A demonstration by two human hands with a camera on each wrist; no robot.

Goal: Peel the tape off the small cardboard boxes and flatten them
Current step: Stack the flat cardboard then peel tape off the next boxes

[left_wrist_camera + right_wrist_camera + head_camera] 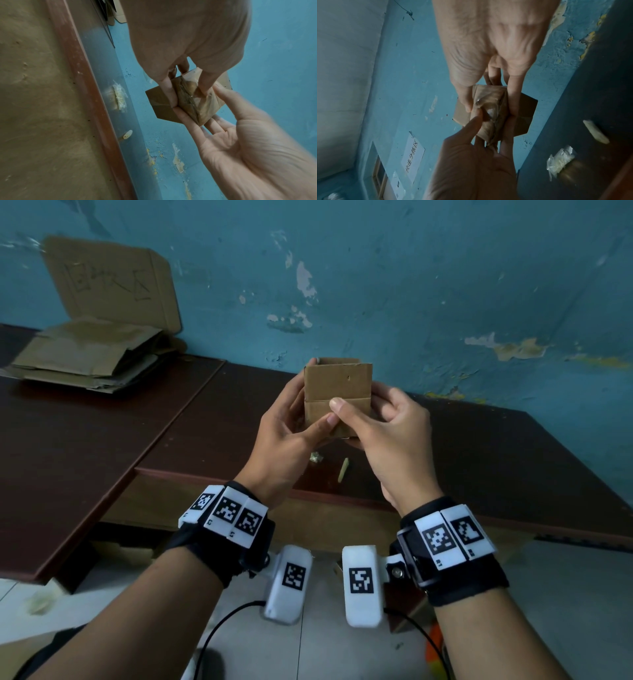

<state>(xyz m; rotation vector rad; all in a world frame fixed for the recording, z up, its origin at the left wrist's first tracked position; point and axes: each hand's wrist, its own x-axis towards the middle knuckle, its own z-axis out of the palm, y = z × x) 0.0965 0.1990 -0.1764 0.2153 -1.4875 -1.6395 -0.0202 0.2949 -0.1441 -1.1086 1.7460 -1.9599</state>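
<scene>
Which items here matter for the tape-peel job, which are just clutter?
In play: small cardboard box, held by left hand and right hand; clear tape on its underside.

Lying about: flattened cardboard stack, crumpled tape scraps, cardboard sign, desk.

1. A small brown cardboard box (337, 392) is held upright in the air above the dark surface (102, 422), near the middle of the scene, between the left hand (284, 433) and right hand (394, 436).
2. Its top end is open; one flat side panel faces the viewer, with a crease across its lower part.
3. Its bottom end is closed and covered with glossy clear tape (204, 102), wrinkled over the folded flaps.
4. A stack of flattened cardboard boxes (89, 354) lies at the far left of the surface, against the wall.
</scene>
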